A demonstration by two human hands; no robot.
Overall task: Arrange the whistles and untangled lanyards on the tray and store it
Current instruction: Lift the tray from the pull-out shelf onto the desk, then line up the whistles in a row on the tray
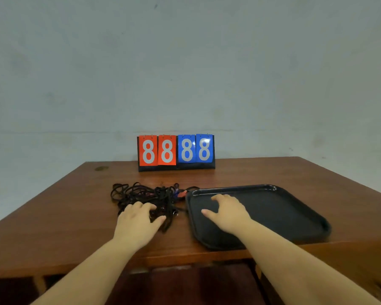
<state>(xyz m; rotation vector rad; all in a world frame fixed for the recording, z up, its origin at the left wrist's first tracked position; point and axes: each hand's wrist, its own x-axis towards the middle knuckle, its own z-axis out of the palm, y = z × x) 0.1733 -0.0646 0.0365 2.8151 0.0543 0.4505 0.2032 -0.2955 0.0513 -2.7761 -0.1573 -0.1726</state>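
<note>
A tangled heap of black lanyards (pixel 141 194) lies on the wooden table, left of centre. Small red and blue whistle parts (pixel 180 193) show at the heap's right edge, beside the tray. My left hand (pixel 139 221) rests on the near side of the heap, fingers curled into the cords. A black rectangular tray (pixel 284 205) sits to the right, with its near corner over the table's front edge. My right hand (pixel 227 211) lies palm down inside the tray's left part, fingers spread, holding nothing.
A flip scoreboard (pixel 176 153) with two red and two blue "8" cards stands at the table's back edge against the pale wall. The table's front edge (pixel 185 258) runs just below my wrists, with dark space beneath it.
</note>
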